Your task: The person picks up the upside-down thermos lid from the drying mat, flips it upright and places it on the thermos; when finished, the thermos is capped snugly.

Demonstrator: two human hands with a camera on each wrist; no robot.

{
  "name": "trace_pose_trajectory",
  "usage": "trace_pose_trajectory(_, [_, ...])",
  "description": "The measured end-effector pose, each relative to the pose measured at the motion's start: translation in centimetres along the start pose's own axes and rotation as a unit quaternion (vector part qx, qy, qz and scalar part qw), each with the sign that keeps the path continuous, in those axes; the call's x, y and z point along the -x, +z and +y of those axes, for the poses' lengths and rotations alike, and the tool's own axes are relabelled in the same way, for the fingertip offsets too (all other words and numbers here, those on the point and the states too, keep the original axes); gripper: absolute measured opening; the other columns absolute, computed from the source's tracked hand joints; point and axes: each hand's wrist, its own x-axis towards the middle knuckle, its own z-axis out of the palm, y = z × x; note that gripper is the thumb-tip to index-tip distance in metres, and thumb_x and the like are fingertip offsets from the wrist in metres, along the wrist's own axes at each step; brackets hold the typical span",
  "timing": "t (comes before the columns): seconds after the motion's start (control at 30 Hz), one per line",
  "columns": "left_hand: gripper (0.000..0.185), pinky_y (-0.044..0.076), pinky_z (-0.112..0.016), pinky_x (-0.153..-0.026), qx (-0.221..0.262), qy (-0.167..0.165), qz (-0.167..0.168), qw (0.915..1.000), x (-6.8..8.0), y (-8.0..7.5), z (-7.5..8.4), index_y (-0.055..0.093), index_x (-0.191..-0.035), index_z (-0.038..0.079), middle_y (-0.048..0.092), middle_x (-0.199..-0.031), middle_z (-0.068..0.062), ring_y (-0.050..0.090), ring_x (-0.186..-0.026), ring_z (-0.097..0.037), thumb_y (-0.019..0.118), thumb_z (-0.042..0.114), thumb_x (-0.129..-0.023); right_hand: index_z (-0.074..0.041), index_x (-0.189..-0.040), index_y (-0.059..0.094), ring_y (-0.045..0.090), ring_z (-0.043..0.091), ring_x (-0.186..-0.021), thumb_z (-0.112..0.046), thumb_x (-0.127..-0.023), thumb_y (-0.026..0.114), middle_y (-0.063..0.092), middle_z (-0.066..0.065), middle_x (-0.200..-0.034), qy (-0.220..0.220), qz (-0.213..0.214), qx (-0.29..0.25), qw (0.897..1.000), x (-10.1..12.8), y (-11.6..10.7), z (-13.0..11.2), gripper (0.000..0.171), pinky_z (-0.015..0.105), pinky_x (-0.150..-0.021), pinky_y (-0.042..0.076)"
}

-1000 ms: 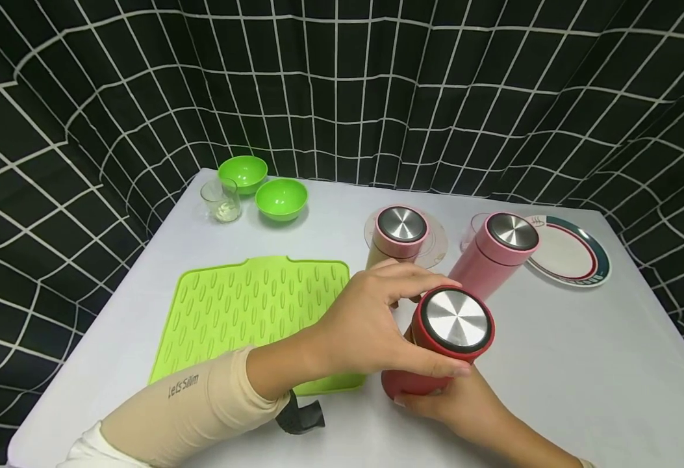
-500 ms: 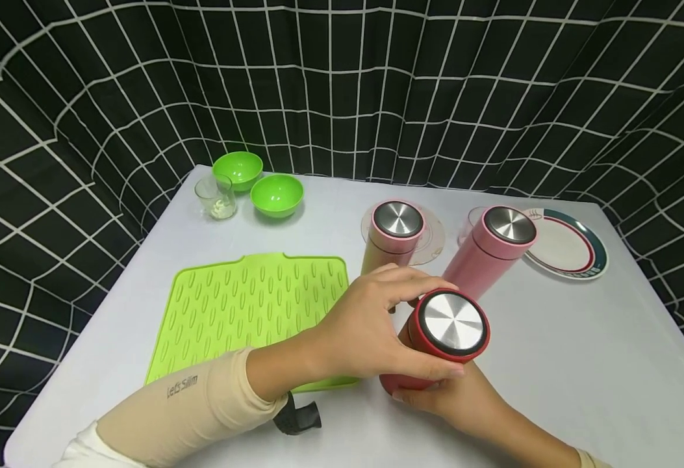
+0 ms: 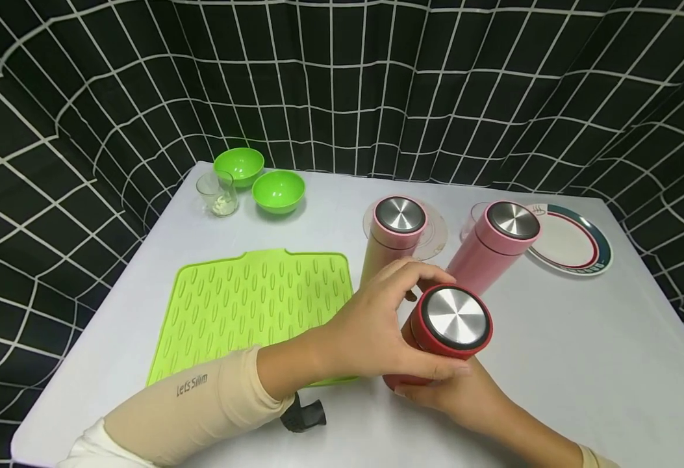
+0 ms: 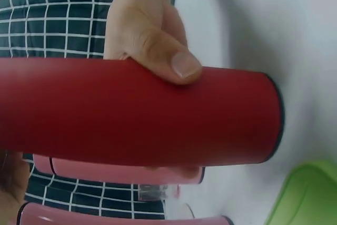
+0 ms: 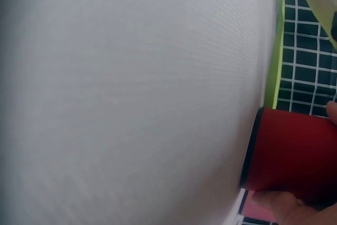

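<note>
A red flask [image 3: 455,318] with a steel lid stands upright on the white table [image 3: 581,351], near the front. My left hand [image 3: 391,325] grips its top, fingers and thumb curled round the lid's rim. My right hand [image 3: 458,396] grips the flask low on its body. In the left wrist view the red flask [image 4: 131,114] lies across the frame with the right hand's thumb [image 4: 168,56] pressed on it. The right wrist view shows the flask's base [image 5: 289,151] resting on the table [image 5: 131,98].
Two pink flasks [image 3: 399,227] [image 3: 502,240] stand just behind the red one, the left one on a clear saucer [image 3: 435,237]. A green ribbed mat [image 3: 248,305] lies to the left. Two green bowls [image 3: 238,166] [image 3: 278,190] and a glass [image 3: 217,194] sit far left; a plate [image 3: 570,244] far right.
My left hand's fingers have shifted a little round the top of the red flask. The flask and the right hand stay where they were.
</note>
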Motion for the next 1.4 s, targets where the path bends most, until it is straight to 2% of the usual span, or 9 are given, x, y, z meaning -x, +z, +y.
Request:
trace_pose_trajectory(0.23, [0.078, 0.041, -0.026, -0.1, 0.073, -0.008, -0.028, 0.9969, -0.5, 0.4, -0.3, 0.046, -0.131, 0.013, 0.052, -0.124, 0.006, 0.045, -0.117, -0.002, 0.089, 0.017, -0.066, -0.021, -0.105, 0.061, 0.064, 0.015, -0.08, -0.004, -0.072, 0.086, 0.066, -0.004, -0.093, 0.014, 0.012, 0.007, 1.0, 0.4, -0.5, -0.4, 0.045, 0.029, -0.071, 0.053])
trace_pose_trajectory(0.43, [0.075, 0.038, -0.029, -0.105, 0.118, 0.03, -0.061, 0.9907, -0.9, 0.0, -0.7, 0.045, -0.135, 0.005, 0.056, -0.125, -0.001, 0.047, -0.12, -0.006, 0.082, 0.008, -0.069, -0.019, -0.1, 0.062, 0.062, 0.016, -0.074, 0.006, -0.071, 0.083, 0.065, -0.003, -0.087, -0.021, 0.005, -0.026, 0.999, -0.3, -0.4, -0.9, 0.044, 0.03, -0.065, 0.053])
trace_pose_trajectory(0.57, [0.077, 0.037, -0.028, -0.106, 0.119, 0.017, -0.067, 0.9905, -1.0, -0.1, -0.8, 0.043, -0.133, 0.003, 0.052, -0.126, -0.003, 0.047, -0.12, -0.006, 0.084, 0.01, -0.068, -0.021, -0.102, 0.062, 0.063, 0.014, -0.077, 0.001, -0.072, 0.085, 0.066, -0.004, -0.09, -0.001, 0.011, -0.015, 1.0, -0.1, -0.3, -0.5, 0.044, 0.028, -0.069, 0.053])
trace_pose_trajectory(0.67, [0.073, 0.039, -0.027, -0.105, 0.127, 0.018, -0.073, 0.989, -1.1, -0.1, -0.9, 0.043, -0.134, 0.002, 0.054, -0.123, -0.004, 0.049, -0.116, -0.005, 0.078, 0.007, -0.07, -0.021, -0.105, 0.061, 0.063, 0.015, -0.079, -0.002, -0.071, 0.087, 0.066, -0.004, -0.092, 0.01, 0.017, -0.001, 1.0, 0.0, -0.3, -0.1, 0.047, 0.028, -0.071, 0.052])
trace_pose_trajectory(0.73, [0.077, 0.038, -0.028, -0.105, 0.128, 0.023, -0.079, 0.9883, -1.0, -0.2, -0.9, 0.04, -0.135, 0.003, 0.053, -0.125, -0.005, 0.048, -0.117, -0.007, 0.079, 0.008, -0.068, -0.02, -0.103, 0.061, 0.062, 0.016, -0.075, 0.001, -0.071, 0.085, 0.065, -0.004, -0.088, -0.002, 0.011, -0.004, 1.0, 0.0, -0.3, 0.1, 0.045, 0.029, -0.068, 0.053])
trace_pose_trajectory(0.83, [0.079, 0.039, -0.027, -0.103, 0.104, 0.014, -0.064, 0.9924, -1.0, -0.2, -0.8, 0.041, -0.132, 0.005, 0.052, -0.123, -0.002, 0.049, -0.116, -0.005, 0.085, 0.014, -0.067, -0.022, -0.105, 0.06, 0.062, 0.015, -0.076, 0.002, -0.07, 0.085, 0.065, -0.005, -0.09, 0.006, 0.014, -0.007, 1.0, -0.1, -0.3, -0.1, 0.049, 0.028, -0.068, 0.052])
trace_pose_trajectory(1.03, [0.082, 0.039, -0.028, -0.105, 0.122, 0.018, -0.069, 0.9899, -1.1, -0.6, -0.9, 0.044, -0.137, 0.005, 0.053, -0.127, -0.001, 0.048, -0.118, -0.005, 0.085, 0.009, -0.067, -0.021, -0.101, 0.062, 0.062, 0.015, -0.075, 0.005, -0.069, 0.085, 0.066, -0.005, -0.088, 0.0, 0.009, -0.005, 1.0, -0.5, -0.3, -0.6, 0.047, 0.029, -0.067, 0.053])
trace_pose_trajectory(1.2, [0.074, 0.04, -0.028, -0.103, 0.132, 0.002, -0.053, 0.9898, -1.1, -0.7, -1.0, 0.049, -0.132, 0.005, 0.057, -0.122, 0.001, 0.051, -0.116, -0.005, 0.087, 0.012, -0.068, -0.021, -0.11, 0.06, 0.062, 0.015, -0.085, 0.002, -0.067, 0.087, 0.064, -0.005, -0.099, 0.009, 0.027, 0.017, 0.999, -0.4, -0.2, -0.7, 0.056, 0.026, -0.075, 0.051])
trace_pose_trajectory(1.4, [0.077, 0.04, -0.027, -0.103, 0.122, -0.003, -0.078, 0.9895, -1.1, -1.0, -1.0, 0.049, -0.133, 0.007, 0.056, -0.124, 0.002, 0.05, -0.117, -0.004, 0.088, 0.014, -0.067, -0.021, -0.108, 0.061, 0.063, 0.015, -0.083, 0.004, -0.067, 0.086, 0.065, -0.004, -0.096, -0.003, 0.015, 0.001, 1.0, -0.4, 0.0, -0.2, 0.054, 0.027, -0.074, 0.051])
